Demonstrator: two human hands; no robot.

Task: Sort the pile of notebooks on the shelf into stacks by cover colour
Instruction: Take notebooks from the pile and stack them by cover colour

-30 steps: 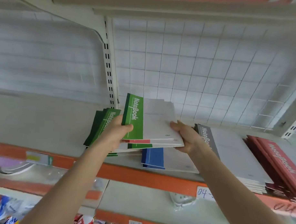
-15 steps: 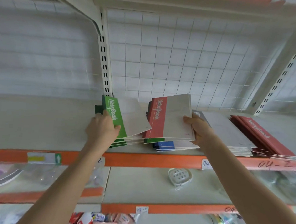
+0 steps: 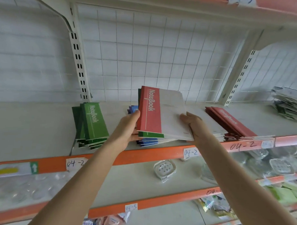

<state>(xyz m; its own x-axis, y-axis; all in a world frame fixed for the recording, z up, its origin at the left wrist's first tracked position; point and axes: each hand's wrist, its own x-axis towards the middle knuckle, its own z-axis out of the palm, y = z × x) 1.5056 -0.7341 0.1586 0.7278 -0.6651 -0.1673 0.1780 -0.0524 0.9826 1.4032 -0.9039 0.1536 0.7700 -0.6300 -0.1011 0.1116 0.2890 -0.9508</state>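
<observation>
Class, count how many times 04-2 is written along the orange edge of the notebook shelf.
3: a white tag at the left, a white tag below the mixed notebook pile, and writing on the orange edge itself at the right. Others may be hidden.

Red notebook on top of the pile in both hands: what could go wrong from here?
1. The pile under the red notebook is fanned, with green and blue edges sticking out; lifting the top one may drag loose ones off the shelf.
2. The red stack lies splayed near the front edge; a careless drop could push it over.
3. The left hand grips the pile and the right hand the red notebook, so neither is free to steady anything.
</observation>
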